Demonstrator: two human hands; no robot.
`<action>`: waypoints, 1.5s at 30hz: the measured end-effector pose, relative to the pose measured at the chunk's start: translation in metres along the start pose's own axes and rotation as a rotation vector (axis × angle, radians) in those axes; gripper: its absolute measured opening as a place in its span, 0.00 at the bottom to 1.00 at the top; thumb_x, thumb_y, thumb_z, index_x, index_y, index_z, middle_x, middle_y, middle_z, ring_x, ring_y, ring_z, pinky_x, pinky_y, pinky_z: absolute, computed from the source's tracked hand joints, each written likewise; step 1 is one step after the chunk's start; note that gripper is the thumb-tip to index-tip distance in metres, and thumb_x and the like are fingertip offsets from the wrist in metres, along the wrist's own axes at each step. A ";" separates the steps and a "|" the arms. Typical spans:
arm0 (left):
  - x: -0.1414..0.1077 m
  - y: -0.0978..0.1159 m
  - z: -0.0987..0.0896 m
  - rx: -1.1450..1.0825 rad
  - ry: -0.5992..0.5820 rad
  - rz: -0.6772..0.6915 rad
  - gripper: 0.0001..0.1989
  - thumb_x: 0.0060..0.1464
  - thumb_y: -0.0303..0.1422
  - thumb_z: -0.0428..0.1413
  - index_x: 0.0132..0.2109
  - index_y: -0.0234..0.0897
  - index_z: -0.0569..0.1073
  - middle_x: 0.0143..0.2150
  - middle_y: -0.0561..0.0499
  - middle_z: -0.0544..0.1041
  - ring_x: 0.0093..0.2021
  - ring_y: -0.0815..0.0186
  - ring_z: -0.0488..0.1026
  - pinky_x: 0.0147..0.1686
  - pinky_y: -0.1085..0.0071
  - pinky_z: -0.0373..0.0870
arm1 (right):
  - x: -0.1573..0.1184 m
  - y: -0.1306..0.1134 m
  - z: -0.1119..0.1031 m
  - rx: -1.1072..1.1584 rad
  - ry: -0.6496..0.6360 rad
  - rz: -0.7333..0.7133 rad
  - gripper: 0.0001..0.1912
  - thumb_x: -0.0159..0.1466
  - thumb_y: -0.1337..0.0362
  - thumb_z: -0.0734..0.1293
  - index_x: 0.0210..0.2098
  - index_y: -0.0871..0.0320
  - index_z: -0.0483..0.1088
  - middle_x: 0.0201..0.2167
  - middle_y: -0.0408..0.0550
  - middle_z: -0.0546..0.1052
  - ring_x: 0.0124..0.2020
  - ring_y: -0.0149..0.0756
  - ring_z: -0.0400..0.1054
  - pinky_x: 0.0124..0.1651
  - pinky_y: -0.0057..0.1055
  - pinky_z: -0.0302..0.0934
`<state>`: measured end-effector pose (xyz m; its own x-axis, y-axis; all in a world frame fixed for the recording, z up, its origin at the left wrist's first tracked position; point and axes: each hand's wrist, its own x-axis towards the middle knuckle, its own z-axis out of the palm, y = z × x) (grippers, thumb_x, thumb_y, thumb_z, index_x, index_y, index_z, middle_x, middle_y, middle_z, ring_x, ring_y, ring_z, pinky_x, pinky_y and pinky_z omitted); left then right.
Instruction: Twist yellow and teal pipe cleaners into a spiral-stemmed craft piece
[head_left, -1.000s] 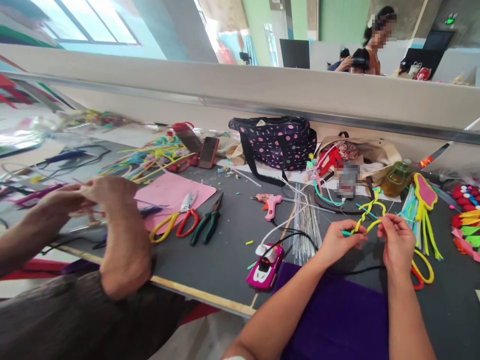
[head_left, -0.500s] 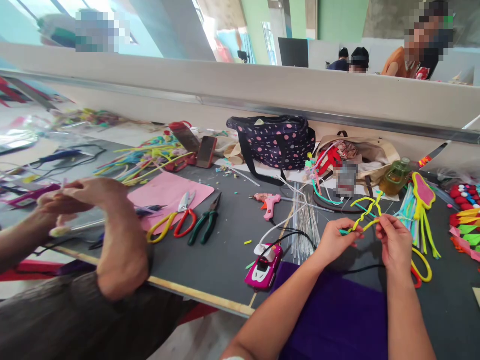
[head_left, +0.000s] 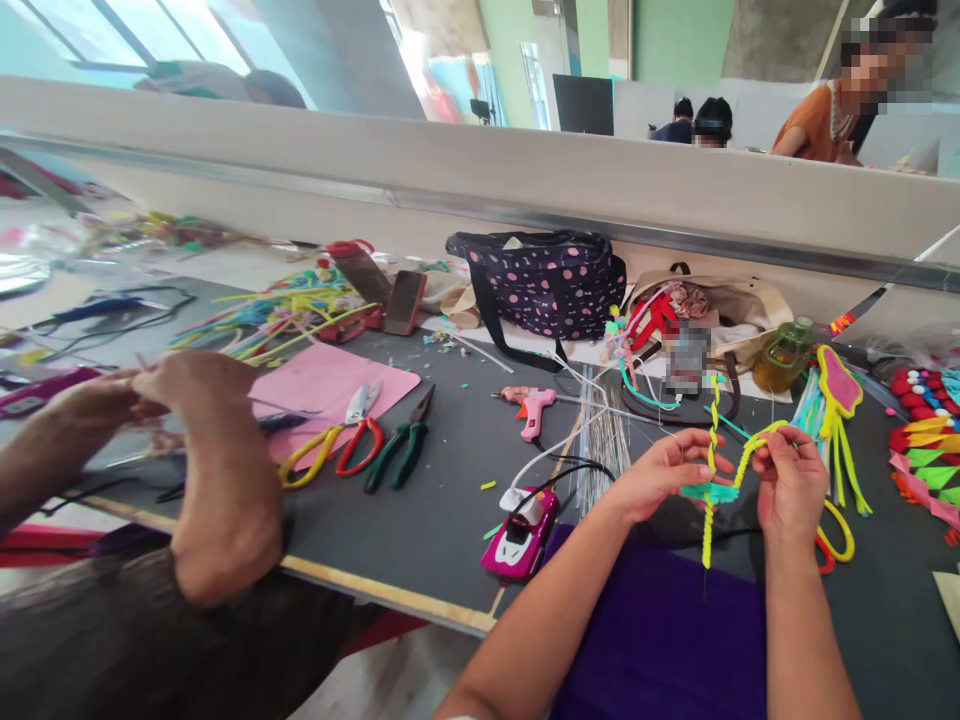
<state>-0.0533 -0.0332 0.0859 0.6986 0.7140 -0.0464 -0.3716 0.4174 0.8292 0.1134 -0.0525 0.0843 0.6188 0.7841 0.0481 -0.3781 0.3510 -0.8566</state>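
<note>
My left hand pinches a twisted yellow pipe cleaner stem near its middle, with some fingers spread behind it. The stem stands upright, and a thin wire shows at its lower end. A fuzzy teal piece sits across it at my left fingertips. From there a loose yellow pipe cleaner strand bends up to the right. My right hand is closed on that strand's far end. Below my hands is a dark purple cloth.
Left of my arms are a magenta power strip, pink glue gun, green-handled pliers and scissors. Wires lie behind. A glass bottle and patterned bag stand farther back. Another person's hands work at left.
The twisted yellow stem has turned upright between my hands, and its teal piece shows more fully. My right hand has drawn the loose yellow strand out to the right. The view has shifted slightly.
</note>
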 end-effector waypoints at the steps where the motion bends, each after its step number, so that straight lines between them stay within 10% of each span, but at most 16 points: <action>1: 0.000 0.000 0.000 -0.010 -0.011 0.001 0.28 0.43 0.35 0.68 0.51 0.37 0.70 0.47 0.41 0.77 0.43 0.55 0.78 0.38 0.66 0.74 | -0.001 0.000 0.000 0.001 -0.001 0.000 0.17 0.47 0.63 0.77 0.32 0.59 0.69 0.24 0.41 0.77 0.19 0.25 0.65 0.19 0.21 0.58; 9: 0.007 -0.001 -0.002 0.014 0.290 0.082 0.30 0.46 0.41 0.66 0.53 0.38 0.64 0.42 0.44 0.77 0.40 0.56 0.78 0.31 0.69 0.71 | -0.001 -0.005 -0.001 0.049 0.033 -0.065 0.17 0.48 0.64 0.77 0.33 0.58 0.68 0.24 0.40 0.76 0.19 0.23 0.66 0.21 0.20 0.60; 16: 0.001 0.000 0.001 0.429 0.876 0.710 0.17 0.51 0.38 0.62 0.46 0.38 0.70 0.47 0.47 0.70 0.46 0.65 0.68 0.39 0.73 0.67 | -0.009 -0.011 0.002 0.052 0.036 -0.059 0.16 0.48 0.63 0.77 0.29 0.58 0.66 0.24 0.38 0.75 0.19 0.22 0.65 0.22 0.21 0.60; 25: -0.005 -0.009 0.024 0.644 0.442 0.567 0.12 0.55 0.39 0.60 0.41 0.36 0.76 0.36 0.47 0.77 0.37 0.65 0.73 0.34 0.73 0.68 | -0.039 -0.004 0.023 -0.059 -0.137 0.052 0.15 0.50 0.62 0.77 0.32 0.58 0.68 0.24 0.39 0.74 0.20 0.26 0.67 0.23 0.23 0.61; 45: 0.002 -0.013 0.015 0.374 0.454 0.415 0.15 0.46 0.42 0.65 0.34 0.33 0.78 0.31 0.49 0.74 0.29 0.70 0.69 0.30 0.74 0.67 | -0.036 0.008 0.019 -0.221 -0.129 0.025 0.16 0.55 0.53 0.73 0.32 0.60 0.74 0.22 0.42 0.74 0.18 0.24 0.61 0.17 0.20 0.53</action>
<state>-0.0375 -0.0455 0.0839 0.1924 0.9691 0.1543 -0.2599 -0.1013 0.9603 0.0753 -0.0679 0.0854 0.5131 0.8548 0.0782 -0.2239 0.2212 -0.9492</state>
